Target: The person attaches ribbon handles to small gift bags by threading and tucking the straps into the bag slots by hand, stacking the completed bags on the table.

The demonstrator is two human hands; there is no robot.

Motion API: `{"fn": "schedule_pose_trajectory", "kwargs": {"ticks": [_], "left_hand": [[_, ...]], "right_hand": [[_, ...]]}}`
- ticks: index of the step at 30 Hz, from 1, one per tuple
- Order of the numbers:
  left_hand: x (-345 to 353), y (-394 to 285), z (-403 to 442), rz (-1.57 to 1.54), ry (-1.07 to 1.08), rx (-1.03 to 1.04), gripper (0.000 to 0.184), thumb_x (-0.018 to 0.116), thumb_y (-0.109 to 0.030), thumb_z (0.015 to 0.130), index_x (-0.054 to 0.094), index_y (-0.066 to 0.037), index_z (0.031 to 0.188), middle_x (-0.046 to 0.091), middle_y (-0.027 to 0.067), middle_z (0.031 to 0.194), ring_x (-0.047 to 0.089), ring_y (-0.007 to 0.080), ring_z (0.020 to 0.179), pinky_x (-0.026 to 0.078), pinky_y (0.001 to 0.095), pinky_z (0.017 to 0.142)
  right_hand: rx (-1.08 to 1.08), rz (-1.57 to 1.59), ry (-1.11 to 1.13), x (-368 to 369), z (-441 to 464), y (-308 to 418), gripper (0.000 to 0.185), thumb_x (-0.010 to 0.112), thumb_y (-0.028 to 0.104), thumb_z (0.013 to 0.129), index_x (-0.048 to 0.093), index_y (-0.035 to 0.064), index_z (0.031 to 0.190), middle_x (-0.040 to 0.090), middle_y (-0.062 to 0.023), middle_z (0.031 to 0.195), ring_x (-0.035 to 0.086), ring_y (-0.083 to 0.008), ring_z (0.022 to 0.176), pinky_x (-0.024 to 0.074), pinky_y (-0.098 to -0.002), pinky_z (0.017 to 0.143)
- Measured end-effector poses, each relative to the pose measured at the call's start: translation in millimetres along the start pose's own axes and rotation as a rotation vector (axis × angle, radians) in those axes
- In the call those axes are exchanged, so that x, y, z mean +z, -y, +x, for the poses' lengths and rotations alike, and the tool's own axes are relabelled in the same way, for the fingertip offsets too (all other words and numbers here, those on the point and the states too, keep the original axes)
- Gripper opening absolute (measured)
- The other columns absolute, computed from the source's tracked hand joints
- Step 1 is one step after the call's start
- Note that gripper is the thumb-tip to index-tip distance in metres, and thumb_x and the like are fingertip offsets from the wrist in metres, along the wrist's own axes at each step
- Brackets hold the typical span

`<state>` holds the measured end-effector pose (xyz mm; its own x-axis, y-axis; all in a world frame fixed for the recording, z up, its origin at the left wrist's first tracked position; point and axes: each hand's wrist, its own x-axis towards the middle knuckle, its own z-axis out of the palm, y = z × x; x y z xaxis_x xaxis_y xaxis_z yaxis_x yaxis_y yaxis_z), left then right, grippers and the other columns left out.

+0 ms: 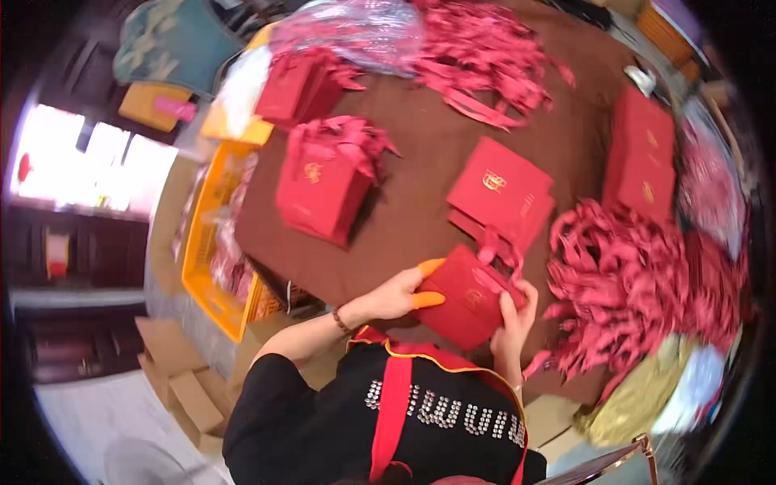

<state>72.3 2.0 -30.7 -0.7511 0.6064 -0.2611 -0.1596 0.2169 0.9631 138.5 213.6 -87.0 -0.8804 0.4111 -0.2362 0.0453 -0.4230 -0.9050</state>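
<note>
A small red gift bag (pixel 462 301) with a gold emblem is held tilted in front of my body at the table's near edge. My left hand (pixel 402 293), with orange covers on the thumb and a finger, pinches its left edge. My right hand (pixel 515 315) is closed on its right side, beside the bag's red ribbon (pixel 503 260). Just beyond, flat red bags (pixel 499 190) lie in a small stack with a gold emblem on top. To the right, a large heap of loose red ribbons (pixel 618 279) reaches close to my right hand.
Upright red bags with ribbon handles (pixel 319 190) stand at the left of the brown-covered table (pixel 420 162); more red bags (pixel 295 89) stand behind them. Another ribbon pile (pixel 485 56) lies at the back. Red bags (pixel 643 158) lie at the right. A yellow crate (pixel 198 250) stands beside the table.
</note>
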Motion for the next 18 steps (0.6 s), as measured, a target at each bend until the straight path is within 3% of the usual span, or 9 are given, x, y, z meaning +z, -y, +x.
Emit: {"fn": "schedule_pose_trajectory", "kwargs": {"ticks": [5, 9, 11, 12, 16, 18], "left_hand": [[0, -14, -17, 0.036, -0.087, -0.120, 0.059, 0.060, -0.008, 0.087, 0.033, -0.002, 0.139, 0.051, 0.0097, 0.129, 0.046, 0.0153, 0.117, 0.035, 0.0308, 0.100], [2, -11, -41, -0.025, -0.281, -0.119, 0.059, 0.060, -0.007, 0.087, 0.033, -0.001, 0.139, 0.049, 0.0090, 0.131, 0.044, 0.0149, 0.118, 0.034, 0.0297, 0.101], [-7, 1, -53, 0.027, -0.331, -0.031, 0.057, 0.060, -0.005, 0.087, 0.034, 0.000, 0.138, 0.050, 0.0082, 0.129, 0.045, 0.0150, 0.117, 0.035, 0.0294, 0.100], [-15, 3, -60, -0.006, -0.396, -0.044, 0.058, 0.061, -0.005, 0.086, 0.034, 0.000, 0.137, 0.051, 0.0081, 0.128, 0.048, 0.0149, 0.115, 0.038, 0.0290, 0.097], [-50, -20, -72, -0.478, -0.548, 0.033, 0.058, 0.059, 0.004, 0.084, 0.034, -0.001, 0.136, 0.051, 0.0058, 0.126, 0.050, 0.0140, 0.112, 0.042, 0.0288, 0.095], [-65, -19, -74, -0.470, -0.583, 0.163, 0.056, 0.057, 0.007, 0.084, 0.036, -0.002, 0.135, 0.051, 0.0065, 0.126, 0.050, 0.0139, 0.112, 0.041, 0.0290, 0.096]], "right_hand": [[0.099, -0.003, 0.111, -4, 22, -21, 0.029, 0.066, -0.004, 0.077, 0.052, 0.0038, 0.102, 0.052, -0.0035, 0.099, 0.049, -0.0111, 0.092, 0.0408, -0.0232, 0.082], [-0.018, -0.025, 0.244, 30, 18, -12, 0.026, 0.061, -0.005, 0.083, 0.049, 0.0078, 0.103, 0.053, -0.0040, 0.103, 0.052, -0.0106, 0.093, 0.0449, -0.0244, 0.081], [0.203, 0.081, 0.318, 55, 15, 8, 0.033, 0.059, -0.003, 0.084, 0.047, 0.0077, 0.113, 0.053, -0.0049, 0.104, 0.052, -0.0111, 0.094, 0.0449, -0.0252, 0.081], [0.132, 0.039, 0.312, 56, 16, -6, 0.039, 0.058, 0.003, 0.087, 0.041, 0.0080, 0.123, 0.053, -0.0072, 0.106, 0.054, -0.0133, 0.093, 0.0462, -0.0263, 0.079], [0.186, 0.105, 0.467, 69, 12, 18, 0.040, 0.055, 0.011, 0.091, 0.038, 0.0062, 0.126, 0.057, -0.0122, 0.106, 0.059, -0.0183, 0.087, 0.0483, -0.0290, 0.074], [0.210, 0.037, 0.459, 61, 13, 10, 0.038, 0.055, 0.011, 0.091, 0.039, 0.0061, 0.125, 0.058, -0.0117, 0.105, 0.060, -0.0179, 0.085, 0.0482, -0.0287, 0.073]]}}
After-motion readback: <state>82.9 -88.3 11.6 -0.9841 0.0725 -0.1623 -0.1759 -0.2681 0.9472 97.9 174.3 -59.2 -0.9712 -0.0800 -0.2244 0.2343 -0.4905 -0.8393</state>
